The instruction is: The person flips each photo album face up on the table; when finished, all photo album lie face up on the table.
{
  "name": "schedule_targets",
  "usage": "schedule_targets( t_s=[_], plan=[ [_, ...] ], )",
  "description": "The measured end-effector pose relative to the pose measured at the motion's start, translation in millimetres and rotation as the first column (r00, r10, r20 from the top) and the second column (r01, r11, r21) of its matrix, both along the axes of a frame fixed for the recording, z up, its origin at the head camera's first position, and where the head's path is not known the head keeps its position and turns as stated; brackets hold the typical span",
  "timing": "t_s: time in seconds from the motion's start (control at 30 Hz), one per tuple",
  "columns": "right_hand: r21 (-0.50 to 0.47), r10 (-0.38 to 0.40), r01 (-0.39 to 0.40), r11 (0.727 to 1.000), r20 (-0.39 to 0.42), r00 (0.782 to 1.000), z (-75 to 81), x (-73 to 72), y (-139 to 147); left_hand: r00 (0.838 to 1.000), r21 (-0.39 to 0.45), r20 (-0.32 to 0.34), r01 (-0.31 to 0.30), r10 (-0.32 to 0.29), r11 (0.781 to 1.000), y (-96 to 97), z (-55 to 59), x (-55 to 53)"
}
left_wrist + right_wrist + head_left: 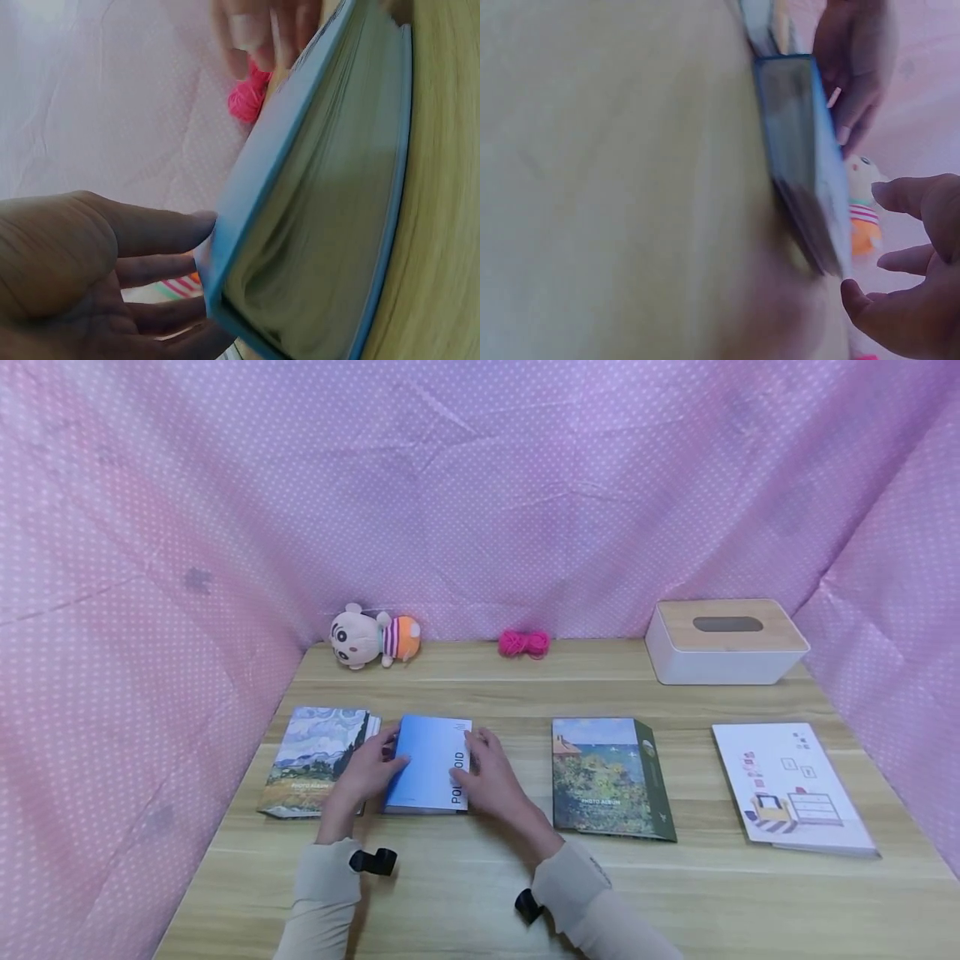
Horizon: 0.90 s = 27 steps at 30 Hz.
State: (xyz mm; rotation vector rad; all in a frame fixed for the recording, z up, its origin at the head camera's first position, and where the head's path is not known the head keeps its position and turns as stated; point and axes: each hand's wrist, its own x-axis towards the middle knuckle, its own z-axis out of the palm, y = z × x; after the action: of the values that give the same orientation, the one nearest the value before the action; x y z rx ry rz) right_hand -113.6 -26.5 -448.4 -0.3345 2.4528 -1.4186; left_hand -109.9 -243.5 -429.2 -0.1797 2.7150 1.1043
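A blue photo album (429, 762) with black lettering lies on the wooden table, its page edges showing in both wrist views. At its left edge is my left hand (369, 767). The left thumb (161, 229) reaches the cover's edge, and the straight fingers lie along the spine side. Beside the opposite edge, my right hand (497, 777) overlaps the lettering in the head view. In the right wrist view its fingers (907, 261) are spread, with no album between them. Partly behind my left hand lies a landscape-painting photo album (311, 760).
Right of the hands lie a green-spined photo album (600, 772) and a white album with drawings (795, 785). Along the back are a plush toy (367, 637), pink yarn (523, 644) and a tissue box (727, 647). A pink dotted curtain (480, 485) hangs behind the table.
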Motion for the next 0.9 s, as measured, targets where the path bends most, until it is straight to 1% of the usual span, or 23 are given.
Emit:
schedule_targets(
  t_s=[0.1, 0.2, 0.3, 0.37, 0.4, 0.5, 0.53, 0.67, 0.73, 0.83, 0.9],
  plan=[
    [-0.01, -0.043, 0.042, 0.999, -0.043, 0.998, 7.5, -3.7, 12, 0.998, -0.063, -0.064, -0.023, 0.019, 0.998, 9.2, 5.6, -1.8],
    [-0.02, -0.082, 0.08, 0.997, -0.101, 0.992, 12.3, -8.2, 27, 0.989, -0.103, -0.143, -0.052, 0.037, 0.993, 19.9, 10.0, -3.9],
    [-0.007, -0.12, 0.12, 0.993, -0.119, 0.986, 14.8, -12.0, 44, 0.975, -0.104, -0.217, -0.065, 0.041, 0.992, 34.3, 13.3, -5.2],
    [-0.009, -0.141, 0.141, 0.99, -0.138, 0.98, 15.4, -13.3, 57, 0.97, -0.093, -0.241, -0.057, 0.033, 0.994, 45.8, 14.3, -4.9],
    [-0.008, -0.151, 0.151, 0.988, -0.144, 0.978, 15.2, -13.6, 63, 0.967, -0.081, -0.255, -0.046, 0.024, 0.996, 51.8, 14.4, -4.6],
    [-0.022, -0.171, 0.17, 0.985, -0.176, 0.969, 14.9, -12.6, 82, 0.964, -0.055, -0.264, -0.018, 0.003, 0.998, 68.6, 13.5, -3.0],
    [-0.039, -0.176, 0.172, 0.984, -0.178, 0.968, 14.0, -12.2, 88, 0.964, -0.045, -0.266, -0.009, -0.003, 0.999, 73.8, 12.7, -2.6],
    [-0.05, -0.201, 0.195, 0.98, -0.173, 0.964, 12.2, -9.7, 110, 0.959, 0.014, -0.282, 0.042, -0.037, 0.999, 92.8, 8.6, -1.1],
    [-0.042, -0.217, 0.213, 0.976, -0.161, 0.963, 11.2, -7.9, 121, 0.954, 0.055, -0.291, 0.086, -0.066, 0.995, 102.0, 5.3, -0.7],
    [0.004, -0.235, 0.24, 0.971, -0.191, 0.953, 9.4, -5.6, 138, 0.949, 0.112, -0.295, 0.15, -0.112, 0.982, 115.6, -1.2, 0.5],
    [0.033, -0.24, 0.252, 0.967, -0.205, 0.949, 9.7, -3.5, 150, 0.95, 0.129, -0.282, 0.177, -0.135, 0.976, 125.0, -5.5, 1.6]
  ],
)
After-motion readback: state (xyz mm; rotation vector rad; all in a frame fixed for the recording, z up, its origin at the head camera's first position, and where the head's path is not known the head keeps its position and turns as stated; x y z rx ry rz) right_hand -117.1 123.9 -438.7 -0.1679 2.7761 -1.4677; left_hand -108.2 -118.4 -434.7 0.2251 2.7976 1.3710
